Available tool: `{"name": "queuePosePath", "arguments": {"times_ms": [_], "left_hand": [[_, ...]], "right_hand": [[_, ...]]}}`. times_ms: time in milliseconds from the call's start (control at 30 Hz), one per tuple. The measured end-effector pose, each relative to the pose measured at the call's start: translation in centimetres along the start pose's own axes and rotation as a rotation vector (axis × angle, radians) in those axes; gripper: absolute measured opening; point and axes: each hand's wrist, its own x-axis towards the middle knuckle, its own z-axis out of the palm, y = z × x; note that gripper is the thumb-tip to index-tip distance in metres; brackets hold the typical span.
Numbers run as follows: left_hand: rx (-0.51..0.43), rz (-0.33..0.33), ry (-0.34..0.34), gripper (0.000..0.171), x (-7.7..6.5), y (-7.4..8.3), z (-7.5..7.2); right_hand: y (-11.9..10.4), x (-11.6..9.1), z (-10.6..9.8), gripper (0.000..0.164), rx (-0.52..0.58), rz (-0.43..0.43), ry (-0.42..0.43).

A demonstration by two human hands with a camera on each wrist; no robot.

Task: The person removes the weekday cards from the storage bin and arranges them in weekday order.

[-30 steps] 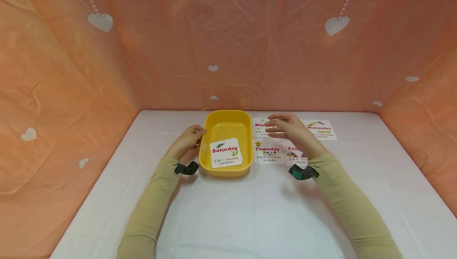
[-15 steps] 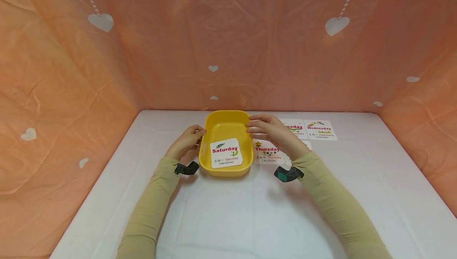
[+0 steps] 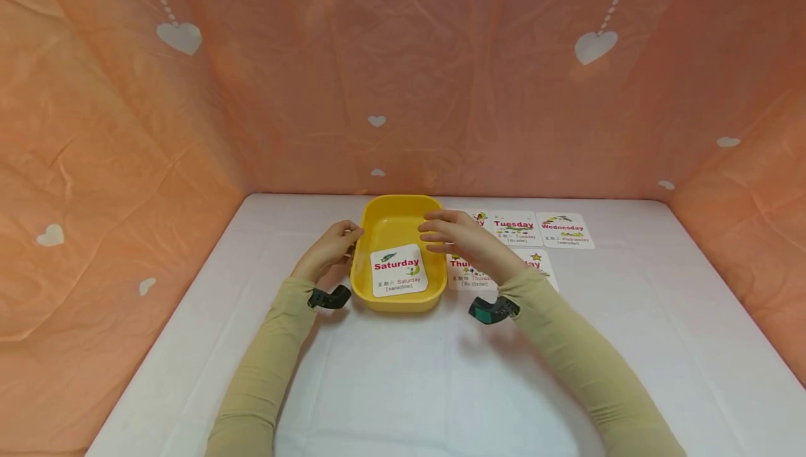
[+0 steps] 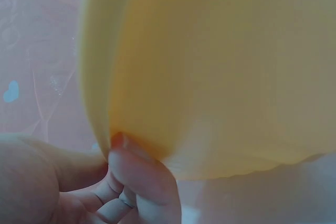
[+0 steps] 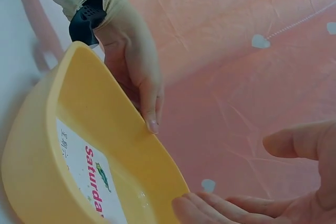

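Observation:
A yellow plastic tray (image 3: 395, 223) stands at the back middle of the table, with a white Saturday word card (image 3: 399, 271) lying face up in its near part. My left hand (image 3: 326, 252) pinches the tray's left rim; in the left wrist view the thumb and index finger (image 4: 142, 171) clasp the wall between them. Over the right rim hovers my right hand (image 3: 471, 241), fingers extended and thumb apart, holding nothing. The right wrist view has its fingers (image 5: 220, 208) close to the tray's edge; whether they touch it, I cannot tell.
Right of the tray lie a Tuesday card (image 3: 515, 229) and a Wednesday card (image 3: 564, 231) in the back row, a partly covered card beside them. In front are a Thursday card (image 3: 469, 279) and another partly hidden card (image 3: 539, 259). An orange cloth wall (image 3: 403, 93) borders the table.
My right hand has moved left, from above the cards to over the tray's right rim, uncovering the Tuesday card. The left hand, tray and Saturday card have stayed put.

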Motion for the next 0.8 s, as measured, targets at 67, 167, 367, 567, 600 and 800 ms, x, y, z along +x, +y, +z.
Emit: {"name": "queuePosePath", "arguments": {"times_ms": [67,167,367,567,600,800], "left_hand": [[0.001,0.000,-0.005,0.029,-0.1,0.0,0.0],[-0.001,0.001,-0.013,0.030,-0.1,0.1,-0.1],[0.000,0.012,-0.013,0.029,-0.2,0.0,-0.1],[-0.010,0.029,-0.023,0.029,-0.2,-0.2,-0.1],[-0.011,0.029,-0.022,0.029,-0.2,-0.2,-0.1],[-0.021,0.025,-0.015,0.030,-0.2,-0.3,-0.2]], "right_hand": [[0.1,0.1,0.2,0.054,0.002,0.009,0.001],[0.1,0.4,0.5,0.053,0.027,0.016,-0.001],[0.3,0.8,1.4,0.053,0.085,0.079,0.032],[0.4,1.1,1.9,0.053,0.120,0.140,0.066],[0.4,1.2,2.0,0.054,0.128,0.144,0.064],[0.7,1.9,2.3,0.055,0.204,0.172,0.077]]}}
